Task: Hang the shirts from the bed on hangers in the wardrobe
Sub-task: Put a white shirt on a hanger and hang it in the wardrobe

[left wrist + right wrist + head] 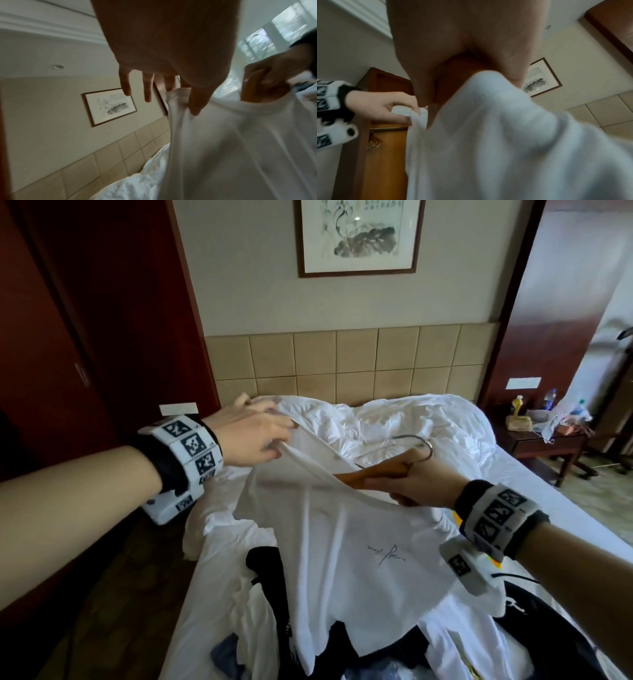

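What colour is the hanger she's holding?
Orange-brown wood with a silver metal hook; the hanger shows best in the head view.

White shirt (349, 546) over bed (534, 474), hands pinching collar, gripping hanger (373, 472)

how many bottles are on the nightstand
3, all on the nightstand right of the bed: a yellow bottle at its left, a clear bottle behind the middle, and another clear one at the right. The clutter there may hide more.

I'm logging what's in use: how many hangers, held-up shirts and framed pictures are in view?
wooden hanger: 1, gripped by the right hand
white shirt: 1, pinched by the left hand
framed picture: 1
Total: 3
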`<state>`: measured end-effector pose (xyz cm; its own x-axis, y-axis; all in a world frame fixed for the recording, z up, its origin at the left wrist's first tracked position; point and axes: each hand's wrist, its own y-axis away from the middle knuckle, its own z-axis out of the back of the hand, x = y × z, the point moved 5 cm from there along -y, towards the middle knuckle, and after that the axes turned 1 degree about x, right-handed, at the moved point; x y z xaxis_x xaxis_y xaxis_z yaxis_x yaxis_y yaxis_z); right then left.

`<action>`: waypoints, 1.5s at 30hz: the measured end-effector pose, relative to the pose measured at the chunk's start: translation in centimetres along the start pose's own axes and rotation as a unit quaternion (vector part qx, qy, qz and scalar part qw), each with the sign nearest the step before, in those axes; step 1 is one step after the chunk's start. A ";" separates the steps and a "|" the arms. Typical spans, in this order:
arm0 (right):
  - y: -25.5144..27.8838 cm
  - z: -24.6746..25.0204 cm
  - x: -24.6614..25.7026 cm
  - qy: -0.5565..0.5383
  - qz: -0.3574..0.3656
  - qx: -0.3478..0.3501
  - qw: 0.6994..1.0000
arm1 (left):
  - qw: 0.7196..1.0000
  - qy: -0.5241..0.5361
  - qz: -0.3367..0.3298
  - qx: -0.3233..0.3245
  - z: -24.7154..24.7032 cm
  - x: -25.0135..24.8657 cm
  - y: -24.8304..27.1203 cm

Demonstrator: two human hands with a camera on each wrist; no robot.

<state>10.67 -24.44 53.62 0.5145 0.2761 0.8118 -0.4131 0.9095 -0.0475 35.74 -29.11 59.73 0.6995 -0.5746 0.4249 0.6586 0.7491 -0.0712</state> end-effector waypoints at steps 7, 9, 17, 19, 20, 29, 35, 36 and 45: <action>-1.2 2.1 2.9 -0.028 -0.002 -0.001 1.000 | 0.975 0.190 -0.035 -0.108 -0.4 -4.6 1.6; -1.4 2.0 3.9 -0.032 0.000 0.009 0.999 | 0.945 0.300 0.008 -0.132 -0.5 -5.2 2.0; -2.2 0.1 5.5 0.034 0.016 0.010 0.999 | 0.934 0.292 0.069 -0.196 -1.0 -6.5 2.6; -2.1 0.6 4.6 0.098 0.017 -0.029 0.995 | 0.931 0.300 0.089 -0.191 -1.3 -5.8 3.6; -2.2 0.8 3.9 0.127 0.007 -0.038 0.991 | 0.928 0.305 0.108 -0.184 -1.4 -5.2 4.0; -4.1 0.8 6.1 0.250 0.049 -0.049 0.966 | 0.914 0.262 0.255 -0.177 -0.9 -0.3 8.5; -6.9 -2.2 9.3 0.248 0.111 -0.017 0.962 | 0.894 0.200 0.374 -0.140 0.9 0.6 14.8; -7.4 -3.3 10.2 0.232 0.121 -0.007 0.965 | 0.894 0.170 0.394 -0.132 1.3 1.0 16.2; -7.7 -16.8 21.4 0.201 0.236 0.134 0.941 | 0.837 -0.026 0.543 -0.060 5.2 0.9 33.3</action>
<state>37.46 -20.37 61.56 0.4473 0.7734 0.4492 -0.8135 0.5605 -0.1549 56.82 -2.94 62.44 0.8928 0.4412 0.0906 -0.3320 0.7805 -0.5297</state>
